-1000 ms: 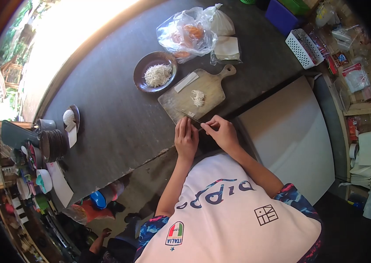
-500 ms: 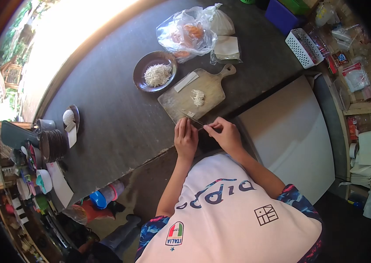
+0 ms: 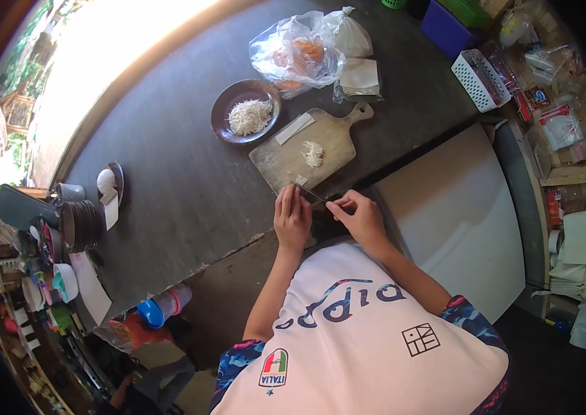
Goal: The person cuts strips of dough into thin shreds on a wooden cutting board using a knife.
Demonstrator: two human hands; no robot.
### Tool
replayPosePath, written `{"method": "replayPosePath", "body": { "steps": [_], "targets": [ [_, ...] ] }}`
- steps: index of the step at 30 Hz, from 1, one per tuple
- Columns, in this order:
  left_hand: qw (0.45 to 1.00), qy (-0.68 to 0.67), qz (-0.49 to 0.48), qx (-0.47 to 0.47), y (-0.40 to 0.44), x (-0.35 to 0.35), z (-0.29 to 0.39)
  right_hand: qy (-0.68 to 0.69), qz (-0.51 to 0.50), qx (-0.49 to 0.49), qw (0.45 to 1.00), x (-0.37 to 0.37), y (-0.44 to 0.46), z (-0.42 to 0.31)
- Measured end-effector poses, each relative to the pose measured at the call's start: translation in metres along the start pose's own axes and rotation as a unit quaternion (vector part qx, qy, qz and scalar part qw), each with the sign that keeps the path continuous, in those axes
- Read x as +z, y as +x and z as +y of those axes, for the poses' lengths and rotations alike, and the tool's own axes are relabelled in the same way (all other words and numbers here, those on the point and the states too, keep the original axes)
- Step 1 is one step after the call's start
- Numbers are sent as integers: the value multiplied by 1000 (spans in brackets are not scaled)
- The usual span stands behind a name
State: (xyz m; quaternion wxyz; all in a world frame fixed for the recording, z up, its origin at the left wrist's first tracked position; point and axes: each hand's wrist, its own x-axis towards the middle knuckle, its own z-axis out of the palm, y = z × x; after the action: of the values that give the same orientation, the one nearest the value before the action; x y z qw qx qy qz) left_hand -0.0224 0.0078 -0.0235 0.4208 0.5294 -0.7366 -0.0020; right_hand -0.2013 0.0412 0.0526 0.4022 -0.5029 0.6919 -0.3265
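Note:
My right hand pinches the near end of a thin knife, whose blade lies across the near edge of the wooden cutting board. My left hand has its fingers pressed together at the board's near corner, beside the blade; what they hold is hidden. Small pale pieces lie at the blade. Farther up the board are a heap of thin white shreds and a flat white strip. Beyond the board, a brown bowl holds more shreds.
Clear plastic bags and a wrapped white stack stand behind the board. A small dish and stacked dark bowls sit at left. A white basket is at right. Another person's arm shows at lower left.
The knife and my right hand have shifted slightly right and toward me. My left hand has barely moved. The other person at lower left has moved.

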Motion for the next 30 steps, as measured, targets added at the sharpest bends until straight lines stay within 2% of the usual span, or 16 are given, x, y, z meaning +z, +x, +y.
{"method": "replayPosePath", "body": {
  "steps": [7,13,19,25,30],
  "targets": [
    [1000,2,-3,-3,0,-1,1,30,9,-23,999,23,18,10],
    [1000,2,0,0,1,-2,3,4,-4,16,1000,0,-1,3],
    [1000,-7,2,-18,-1,-1,3,14,15,-17,1000,22,17,5],
    [1000,2,-2,-5,-2,-3,0,-6,-2,15,1000,3,0,-2],
    [1000,-8,2,-16,-2,-1,0,13,9,-13,1000,23,16,4]
  ]
}}
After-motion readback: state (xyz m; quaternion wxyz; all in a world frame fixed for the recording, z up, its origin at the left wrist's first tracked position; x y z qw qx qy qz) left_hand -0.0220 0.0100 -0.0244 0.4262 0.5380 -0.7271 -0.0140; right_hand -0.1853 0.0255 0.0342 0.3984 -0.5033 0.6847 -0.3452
